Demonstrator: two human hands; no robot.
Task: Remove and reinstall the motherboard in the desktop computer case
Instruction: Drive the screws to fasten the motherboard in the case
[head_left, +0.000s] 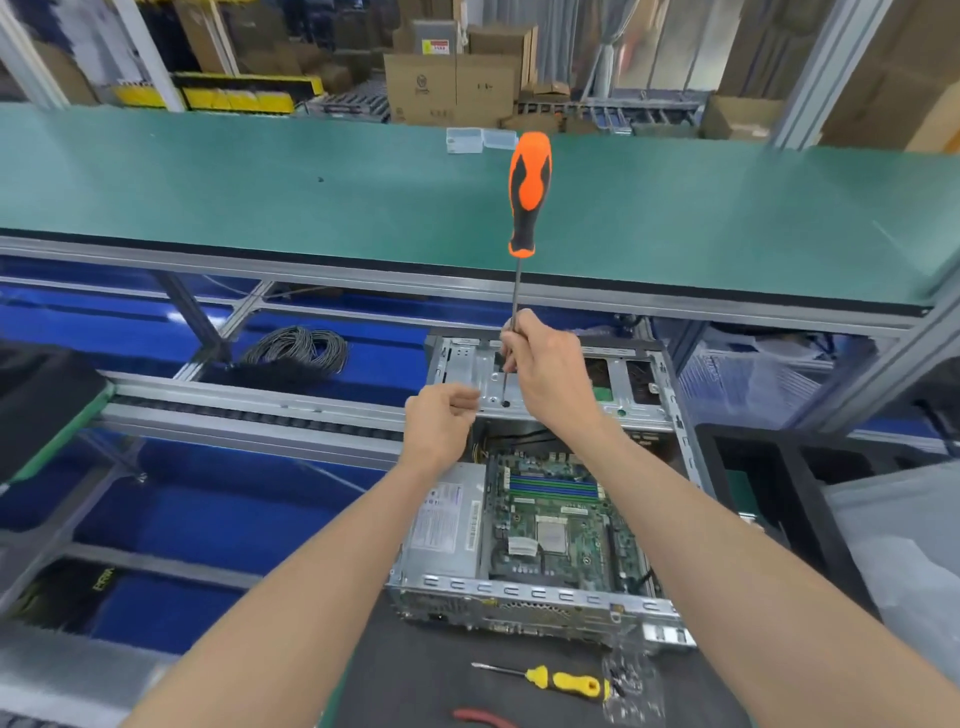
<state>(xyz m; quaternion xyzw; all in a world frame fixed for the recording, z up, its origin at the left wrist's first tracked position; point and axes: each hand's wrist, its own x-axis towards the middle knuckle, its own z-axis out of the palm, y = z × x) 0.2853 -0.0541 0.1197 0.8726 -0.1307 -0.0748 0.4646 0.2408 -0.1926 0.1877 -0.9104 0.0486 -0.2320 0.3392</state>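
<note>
Green circuit board (556, 525) looks thin and fragile, so I'd lift it by its edges, right hand (545, 369) pinching the screwdriver (529, 192) shaft, left hand (441, 421) curled empty.

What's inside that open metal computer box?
Inside the computer case lie a green motherboard and a grey power supply. The drive cage and the right hand hide whatever sits at the far end.

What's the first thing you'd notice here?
The long orange-and-black screwdriver stands upright mid-picture, its thin shaft pinched by the right hand, tip on the metal drive cage. Below lies the green motherboard inside the open silver computer case.
</note>
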